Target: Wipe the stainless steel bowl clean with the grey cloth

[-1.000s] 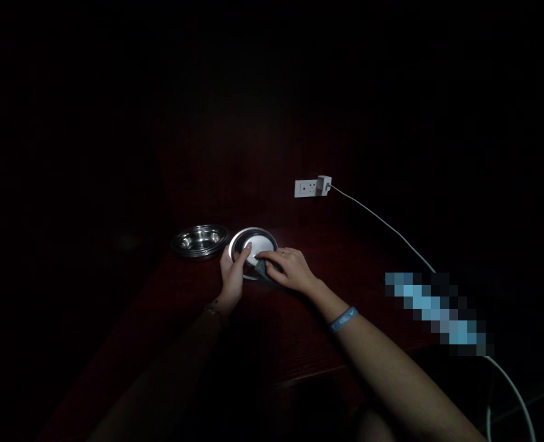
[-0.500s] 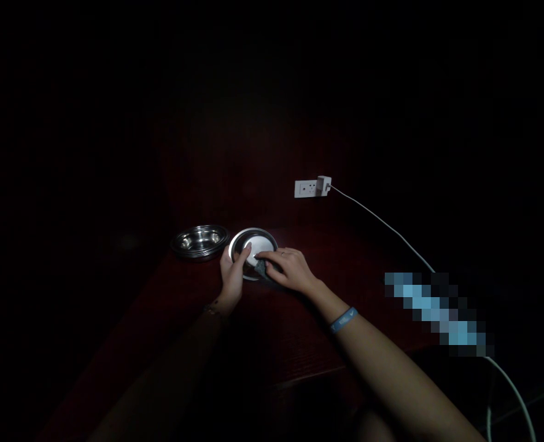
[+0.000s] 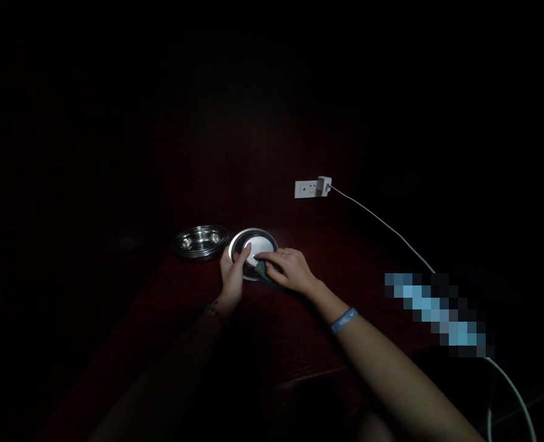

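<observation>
A shiny round steel dish (image 3: 260, 244) is tilted up toward me above the dark red table. My left hand (image 3: 233, 273) is closed on its left rim, thumb lying across the dish's face. Against the lower right of the same dish, my right hand (image 3: 293, 268) presses a dark green cloth (image 3: 261, 269), with the index finger stretched over the pale flat centre. Most of the cloth is hidden under my right hand. Left of the dish, a stack of steel dishes (image 3: 201, 240) rests on the table.
The dark red table (image 3: 309, 325) ends at a front edge near me. A wall socket (image 3: 305, 189) holds a white charger (image 3: 323, 184), whose white cable (image 3: 382, 222) runs down to the right past a pixelated patch. The surroundings are very dark.
</observation>
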`<action>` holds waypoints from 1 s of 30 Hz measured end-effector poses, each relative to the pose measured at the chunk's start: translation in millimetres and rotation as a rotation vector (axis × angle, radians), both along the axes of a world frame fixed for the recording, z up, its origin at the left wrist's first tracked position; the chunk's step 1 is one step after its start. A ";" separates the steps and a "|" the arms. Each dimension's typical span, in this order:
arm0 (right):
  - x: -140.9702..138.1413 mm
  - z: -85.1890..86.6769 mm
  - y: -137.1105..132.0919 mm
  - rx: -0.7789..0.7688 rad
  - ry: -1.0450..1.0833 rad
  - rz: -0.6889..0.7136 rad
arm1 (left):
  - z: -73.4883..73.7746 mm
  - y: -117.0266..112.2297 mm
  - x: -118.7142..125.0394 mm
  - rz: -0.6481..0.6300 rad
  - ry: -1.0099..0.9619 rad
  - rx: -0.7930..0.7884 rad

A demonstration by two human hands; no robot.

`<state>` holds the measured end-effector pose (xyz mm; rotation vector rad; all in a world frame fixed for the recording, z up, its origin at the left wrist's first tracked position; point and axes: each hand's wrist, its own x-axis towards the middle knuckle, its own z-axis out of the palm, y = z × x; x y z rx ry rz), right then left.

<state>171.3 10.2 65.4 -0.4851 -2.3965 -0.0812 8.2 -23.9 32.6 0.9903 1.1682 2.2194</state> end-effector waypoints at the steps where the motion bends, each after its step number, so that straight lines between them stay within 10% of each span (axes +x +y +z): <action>1: 0.1 0.0 0.0 0.001 -0.002 0.000 | -0.1 0.0 0.1 -0.008 -0.009 0.003; 30: 5.5 8.1 -0.3 0.206 -0.267 -0.059 | 0.8 1.1 -1.3 -0.107 -0.144 0.009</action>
